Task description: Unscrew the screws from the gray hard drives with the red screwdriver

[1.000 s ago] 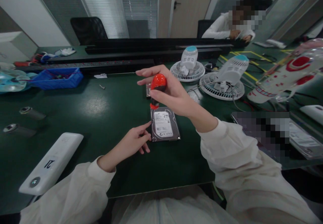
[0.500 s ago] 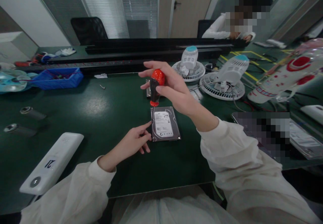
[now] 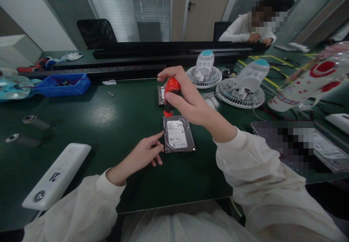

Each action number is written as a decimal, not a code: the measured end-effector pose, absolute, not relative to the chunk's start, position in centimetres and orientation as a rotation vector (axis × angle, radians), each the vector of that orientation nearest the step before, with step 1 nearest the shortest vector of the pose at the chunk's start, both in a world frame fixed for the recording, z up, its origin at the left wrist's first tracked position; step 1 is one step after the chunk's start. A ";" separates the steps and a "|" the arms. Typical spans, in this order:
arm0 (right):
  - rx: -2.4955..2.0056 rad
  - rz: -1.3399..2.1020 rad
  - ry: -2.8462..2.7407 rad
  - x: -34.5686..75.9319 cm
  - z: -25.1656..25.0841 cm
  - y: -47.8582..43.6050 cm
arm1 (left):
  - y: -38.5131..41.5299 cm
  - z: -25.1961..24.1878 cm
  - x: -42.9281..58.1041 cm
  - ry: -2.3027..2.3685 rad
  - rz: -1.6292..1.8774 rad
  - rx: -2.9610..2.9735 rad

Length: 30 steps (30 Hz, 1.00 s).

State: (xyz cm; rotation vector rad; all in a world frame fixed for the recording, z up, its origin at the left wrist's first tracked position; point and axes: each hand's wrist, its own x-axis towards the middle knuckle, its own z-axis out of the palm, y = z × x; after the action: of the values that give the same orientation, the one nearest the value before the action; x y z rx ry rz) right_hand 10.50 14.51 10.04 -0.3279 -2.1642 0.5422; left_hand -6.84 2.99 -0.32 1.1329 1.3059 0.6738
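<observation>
A hard drive (image 3: 178,134) with a white label lies flat on the dark green table (image 3: 89,125) in front of me. My right hand (image 3: 188,98) is closed round the red and black handle of a screwdriver (image 3: 170,95), which stands upright over the drive's far left corner. My left hand (image 3: 144,153) rests on the table at the drive's left edge, index finger stretched out and touching it, the other fingers curled under.
Behind the screwdriver lies a second small drive (image 3: 161,94). Two white fans (image 3: 240,85) lie face down at the right. A white device (image 3: 56,176) sits near left, a blue bin (image 3: 64,83) far left. Another person (image 3: 245,29) sits at the far side.
My right hand has turned the screwdriver handle and shifted its grip, fingers closing more tightly over the red top. The left hand and the drive have stayed in place.
</observation>
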 end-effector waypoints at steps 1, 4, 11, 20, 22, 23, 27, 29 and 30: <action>-0.296 0.594 -2.156 10.5 10.1 14.6 | 3.0 -0.4 -6.9 1.305 0.674 1.133; -0.207 0.728 -2.117 10.5 10.1 14.8 | 3.0 -0.5 -6.9 1.307 0.669 1.133; -0.410 0.477 -2.026 10.4 10.1 14.8 | 3.0 -0.3 -6.8 1.303 0.670 1.129; -0.322 0.745 -2.125 10.9 9.9 15.5 | 3.0 -0.2 -6.8 1.313 0.667 1.114; -0.347 0.680 -2.095 10.8 10.0 15.5 | 3.0 -0.3 -6.8 1.306 0.668 1.115; -0.379 0.628 -2.082 10.8 10.0 15.5 | 3.0 -0.4 -6.9 1.305 0.671 1.116; -0.473 0.536 -2.089 10.4 9.7 15.5 | 3.0 -0.4 -6.9 1.304 0.668 1.122; -0.404 0.569 -2.089 10.2 9.3 15.6 | 3.0 -0.3 -6.9 1.307 0.666 1.122; -0.347 0.588 -2.088 10.0 9.1 15.7 | 3.0 -0.2 -6.8 1.309 0.665 1.122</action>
State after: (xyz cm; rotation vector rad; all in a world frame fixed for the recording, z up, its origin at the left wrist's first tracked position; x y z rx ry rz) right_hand 10.04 15.67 9.13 -0.3472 -2.0876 0.5876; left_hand -6.82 2.97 -0.22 1.1217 1.3090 0.6646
